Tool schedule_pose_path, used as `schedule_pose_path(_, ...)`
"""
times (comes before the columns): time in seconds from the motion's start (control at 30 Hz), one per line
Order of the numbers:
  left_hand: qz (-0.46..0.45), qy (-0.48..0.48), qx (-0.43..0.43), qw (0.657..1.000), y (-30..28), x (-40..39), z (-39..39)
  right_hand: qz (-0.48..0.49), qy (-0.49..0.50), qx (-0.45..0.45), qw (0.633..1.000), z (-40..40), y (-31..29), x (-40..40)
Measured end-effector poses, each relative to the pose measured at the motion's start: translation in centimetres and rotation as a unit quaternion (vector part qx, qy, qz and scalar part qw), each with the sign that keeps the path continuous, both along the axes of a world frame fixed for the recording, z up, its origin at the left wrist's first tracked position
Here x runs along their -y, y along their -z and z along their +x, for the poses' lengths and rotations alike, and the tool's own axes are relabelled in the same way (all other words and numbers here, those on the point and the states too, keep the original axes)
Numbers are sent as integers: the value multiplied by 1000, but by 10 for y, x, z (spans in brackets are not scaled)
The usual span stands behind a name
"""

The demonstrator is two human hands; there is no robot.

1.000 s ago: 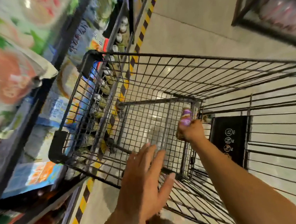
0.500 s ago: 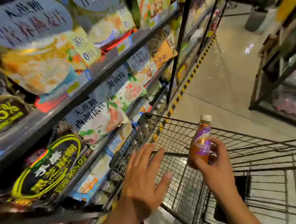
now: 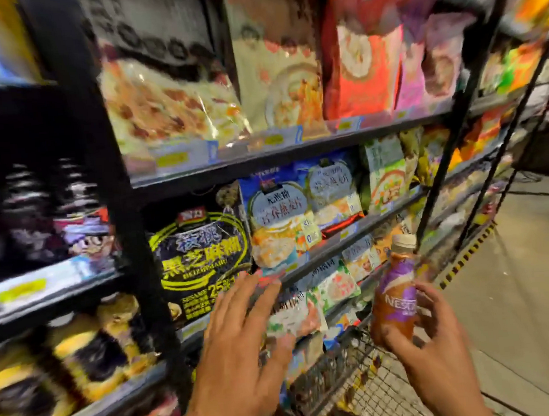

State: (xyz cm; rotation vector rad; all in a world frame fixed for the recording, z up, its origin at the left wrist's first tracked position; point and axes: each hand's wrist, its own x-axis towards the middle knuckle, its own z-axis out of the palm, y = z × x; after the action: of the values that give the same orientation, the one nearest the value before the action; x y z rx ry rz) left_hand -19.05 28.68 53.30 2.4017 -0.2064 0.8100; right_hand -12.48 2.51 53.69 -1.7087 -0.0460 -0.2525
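Coffee bottle [image 3: 394, 293], brown with a purple label and a pale cap [image 3: 404, 242], stands nearly upright in a shopper's right hand [image 3: 438, 336] in a supermarket aisle. Its long axis runs bottom to top, and the cap leans slightly toward the stocked shelves. The thumb and curled fingers wrap the lower half of the bottle from the right and from below, leaving the label facing the shopper. The bottle hangs in the air just above the near corner of a wire cart [image 3: 343, 375], on the side closest to the shelving, and touches neither the cart nor the shelf.

The left hand [image 3: 241, 350] holds nothing. It is spread flat with fingers [image 3: 256, 293] straight and fanned, palm turned to the goods. The fingertips come close to the front edge of the middle shelf [image 3: 322, 253], just beside a black sesame bag [image 3: 202, 261] and above a pale pouch [image 3: 293, 313]. Motion blur makes it impossible to tell whether they touch anything.

The bottle lies to the right of the empty hand, well apart from it, so only the right hand is placed to move it. Judging by the pose, a drop into the cart calls for a short lowering straight down. A return to the shelf means a reach forward and to the left, cap first, past blue oat bags [image 3: 279, 220] at the shelf's front edge.
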Motion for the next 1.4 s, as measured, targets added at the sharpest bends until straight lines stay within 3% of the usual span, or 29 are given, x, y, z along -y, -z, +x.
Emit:
schedule_pose_path(0.23, 9, -105, 79, 991, -59, -96, -71, 47, -102, 59, 992, -20, -56, -111)
schedule_pose_path(0.57, 42, -246, 86, 965, -86, -232, -200, 65, -251, 83, 962, -101, -80, -284)
schedule_pose_path(0.77, 84, -295, 90, 947, -73, -294, -248, 55, -337, 30, 940, -136, -88, -358)
schedule_pose_path(0.93, 180, -308, 17, 934, -58, -330, -248, 44, -390, -24, 919, -143, -115, -399)
schedule_pose_path(1.07, 227, -326, -29, 917, -49, -343, -241, 25, -370, -13, 929, -142, -131, -424)
schedule_pose_path(1.23, 227, -352, -16, 908, -44, -342, -232, -16, -322, 55, 945, -129, -148, -454)
schedule_pose_path(1.4, 230, -346, -16, 909, -43, -343, -232, -127, -272, 98, 949, -109, -150, -477)
